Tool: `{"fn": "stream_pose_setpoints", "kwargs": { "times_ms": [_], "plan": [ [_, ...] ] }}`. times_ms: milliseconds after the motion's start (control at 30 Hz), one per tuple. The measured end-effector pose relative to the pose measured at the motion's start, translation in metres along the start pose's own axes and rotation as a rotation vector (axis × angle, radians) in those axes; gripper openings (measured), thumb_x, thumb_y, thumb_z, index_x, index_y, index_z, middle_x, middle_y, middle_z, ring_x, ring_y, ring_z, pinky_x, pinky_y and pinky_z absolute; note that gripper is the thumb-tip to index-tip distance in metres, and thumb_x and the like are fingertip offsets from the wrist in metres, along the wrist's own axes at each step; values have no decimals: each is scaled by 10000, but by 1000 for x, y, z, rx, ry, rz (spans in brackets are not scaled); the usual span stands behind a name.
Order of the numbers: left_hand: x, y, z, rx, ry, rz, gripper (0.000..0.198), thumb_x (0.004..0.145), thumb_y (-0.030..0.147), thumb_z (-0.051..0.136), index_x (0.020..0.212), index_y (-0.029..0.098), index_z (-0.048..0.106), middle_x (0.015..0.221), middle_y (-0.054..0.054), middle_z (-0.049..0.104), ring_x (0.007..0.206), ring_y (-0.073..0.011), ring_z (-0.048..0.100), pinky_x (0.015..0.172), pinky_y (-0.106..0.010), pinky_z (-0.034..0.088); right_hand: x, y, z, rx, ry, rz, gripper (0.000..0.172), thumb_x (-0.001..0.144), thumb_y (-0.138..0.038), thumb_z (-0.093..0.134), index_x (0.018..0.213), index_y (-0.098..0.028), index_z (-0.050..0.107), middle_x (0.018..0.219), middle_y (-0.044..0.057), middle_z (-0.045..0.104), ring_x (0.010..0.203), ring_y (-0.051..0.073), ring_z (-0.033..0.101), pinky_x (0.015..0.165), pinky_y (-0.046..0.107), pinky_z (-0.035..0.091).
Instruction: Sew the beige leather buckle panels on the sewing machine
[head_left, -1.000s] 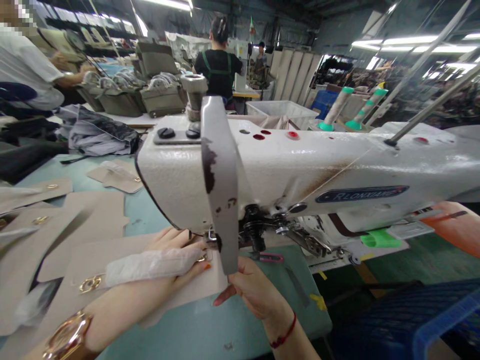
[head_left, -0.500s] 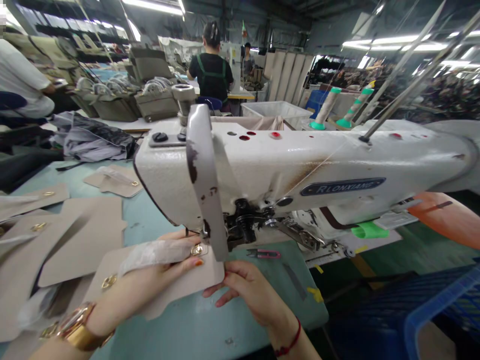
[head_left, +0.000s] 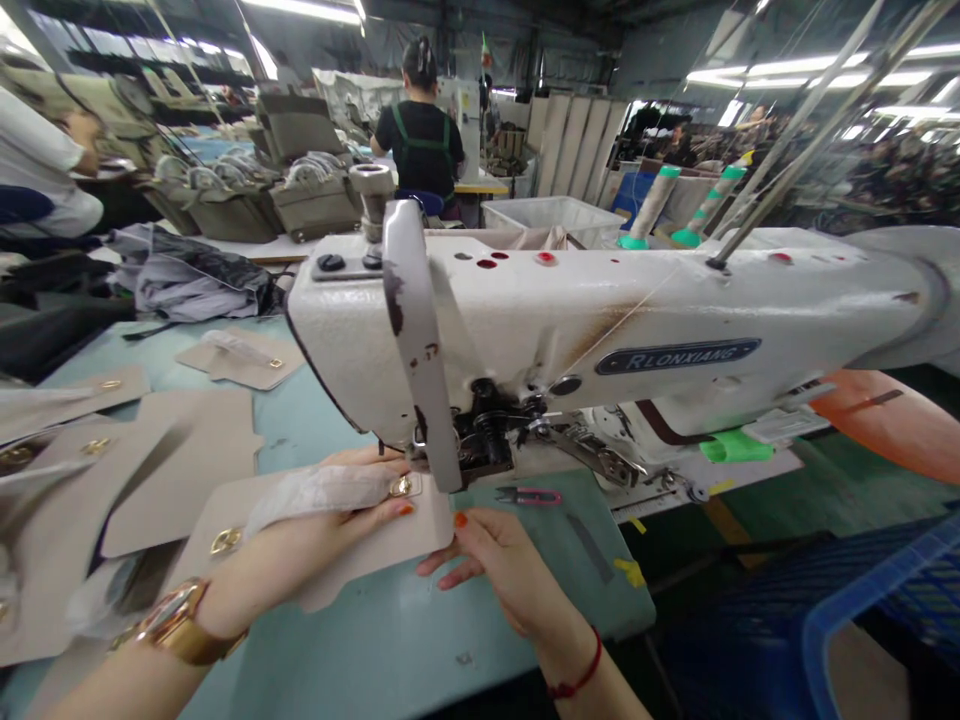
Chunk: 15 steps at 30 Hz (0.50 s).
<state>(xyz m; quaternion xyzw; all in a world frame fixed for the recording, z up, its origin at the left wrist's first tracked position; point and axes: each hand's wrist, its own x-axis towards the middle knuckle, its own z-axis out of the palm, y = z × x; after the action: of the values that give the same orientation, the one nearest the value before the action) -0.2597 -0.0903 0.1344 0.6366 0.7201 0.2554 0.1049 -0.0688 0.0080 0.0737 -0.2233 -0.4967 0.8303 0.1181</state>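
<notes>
A white sewing machine (head_left: pixel 600 320) spans the view over a teal table (head_left: pixel 390 650). Under its needle end lies a beige leather piece (head_left: pixel 375 545) with gold metal fittings. My left hand (head_left: pixel 330 520), a gold watch on its wrist, presses flat on this piece with fingers stretched out beside a gold fitting (head_left: pixel 401 487). A clear plastic wrap (head_left: pixel 315 490) lies over that hand. My right hand (head_left: pixel 495 565), with a red string at the wrist, pinches the piece's right edge in front of the machine.
Several more beige pieces (head_left: pixel 180 470) with gold fittings lie on the left. Pink thread snips (head_left: pixel 529 495) rest near the machine base. A blue crate (head_left: pixel 862 640) stands at lower right. Other people work at the back and far left.
The view has shifted a little, with the machine head now slightly further right. My right hand has moved up along the beige piece's edge. My left hand still presses on the piece.
</notes>
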Motion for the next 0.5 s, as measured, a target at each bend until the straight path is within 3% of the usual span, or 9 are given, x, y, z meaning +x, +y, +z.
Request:
{"fn": "stream_pose_setpoints", "kwargs": {
  "times_ms": [267,500],
  "plan": [
    [6,9,-9,-36,-95,43,332,909,434,464,1128,273,655,1160,-4,669,1023,-190,635,924,-289,501,2,4,4,-134,46,-30,431,868,-482,573,910,-70,692,796,114,692,727,174,694,596,198,517],
    [3,9,-6,24,-64,35,335,908,443,471,1141,266,634,1112,-14,670,1019,-204,617,911,-317,508,2,5,7,-145,95,-17,427,850,-491,585,883,-76,679,803,96,681,697,173,693,580,197,517]
  ]
}}
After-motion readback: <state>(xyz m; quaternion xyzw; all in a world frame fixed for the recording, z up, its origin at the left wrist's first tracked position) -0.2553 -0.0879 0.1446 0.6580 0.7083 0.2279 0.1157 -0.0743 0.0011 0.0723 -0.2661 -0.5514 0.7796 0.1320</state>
